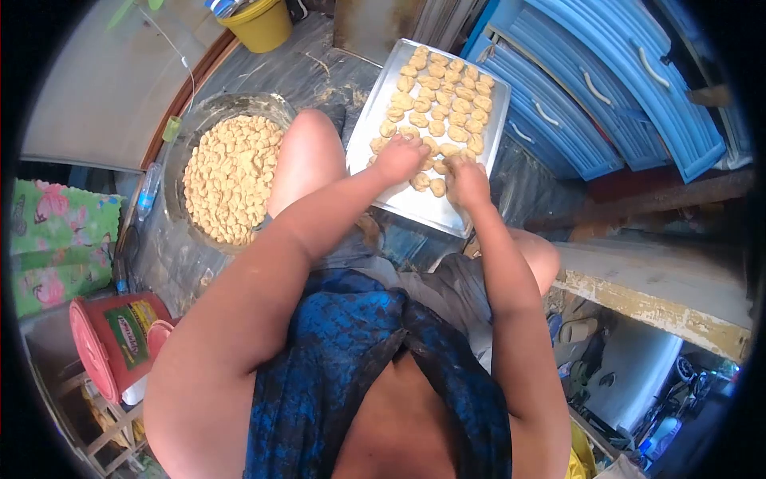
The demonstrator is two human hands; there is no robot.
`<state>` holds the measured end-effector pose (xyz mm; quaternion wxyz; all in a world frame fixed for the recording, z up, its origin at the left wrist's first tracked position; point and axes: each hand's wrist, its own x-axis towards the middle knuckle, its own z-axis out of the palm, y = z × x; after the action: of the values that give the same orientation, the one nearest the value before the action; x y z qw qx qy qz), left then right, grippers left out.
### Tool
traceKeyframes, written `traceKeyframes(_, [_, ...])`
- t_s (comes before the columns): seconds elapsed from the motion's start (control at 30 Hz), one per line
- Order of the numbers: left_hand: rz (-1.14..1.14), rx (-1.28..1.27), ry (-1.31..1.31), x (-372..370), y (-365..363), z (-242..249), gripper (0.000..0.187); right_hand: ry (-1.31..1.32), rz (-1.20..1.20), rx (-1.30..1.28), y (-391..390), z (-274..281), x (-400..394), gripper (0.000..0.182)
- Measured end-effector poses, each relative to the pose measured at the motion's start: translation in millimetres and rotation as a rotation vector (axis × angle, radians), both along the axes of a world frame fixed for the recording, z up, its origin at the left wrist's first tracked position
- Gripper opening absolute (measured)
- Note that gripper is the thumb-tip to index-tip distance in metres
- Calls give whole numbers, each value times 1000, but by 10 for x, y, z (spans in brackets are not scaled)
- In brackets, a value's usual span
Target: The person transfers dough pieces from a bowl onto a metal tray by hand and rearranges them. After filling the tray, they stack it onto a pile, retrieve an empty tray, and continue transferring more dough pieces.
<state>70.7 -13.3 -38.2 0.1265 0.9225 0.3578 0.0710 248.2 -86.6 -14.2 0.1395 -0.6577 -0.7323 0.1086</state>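
A silver baking tray [423, 211] lies in front of me, carrying rows of small tan dough pieces [436, 128]. Over its near left part, my left hand [401, 160] has its fingers curled down around a dough piece. My right hand [468, 182] is at the near right part of the tray, fingertips bent onto another piece, which they mostly cover. Two pieces rest between the hands, close to the tray's near side. To the left stands a wide basin [170, 182] heaped with many more small dough pieces [231, 177].
Blue drawers [550, 88] with white handles flank the tray on the right. A yellow bucket [263, 25] stands at the back left, and a red lidded bucket [120, 339] at the lower left. A plastic bottle [147, 191] lies beyond the basin. A worn wooden ledge [654, 311] is at my right.
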Motion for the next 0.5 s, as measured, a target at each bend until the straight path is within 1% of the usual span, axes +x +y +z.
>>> traceKeyframes(0.07, [23,139,-112,-5,-38,-5,21,-7,-24,-43,-47,126,-15,20])
traceKeyframes(0.13, [10,113,-158,-43,-79,139,21,50,92,-188,-84,221,-22,25])
traceKeyframes(0.17, [-15,96,-197,-73,-81,246,21,45,104,-189,-102,217,-27,25])
traceKeyframes(0.2, [-4,97,-199,-105,-56,359,21,-20,95,-246,-122,199,-31,27])
traceKeyframes(0.23, [96,57,-302,-153,-10,477,20,-82,85,-302,-142,195,-53,30])
traceKeyframes(0.27, [194,17,-401,-211,45,557,19,-79,92,-302,-154,203,-68,30])
traceKeyframes(0.3, [259,60,-477,-290,138,588,18,-67,103,-279,-157,234,-79,31])
traceKeyframes(0.33, [267,63,-475,-375,211,615,18,-57,115,-256,-154,273,-106,33])
traceKeyframes(0.4, [447,83,-589,-536,304,655,19,-45,130,-224,-164,292,-226,33])
traceKeyframes(0.43, [492,11,-538,-592,322,673,21,-20,151,-150,-158,255,-288,33])
traceKeyframes(0.47, [502,13,-543,-614,323,665,21,2,173,-76,-145,218,-336,33])
traceKeyframes(0.5, [453,-205,-367,-612,323,656,22,-6,184,-74,-121,175,-370,33])
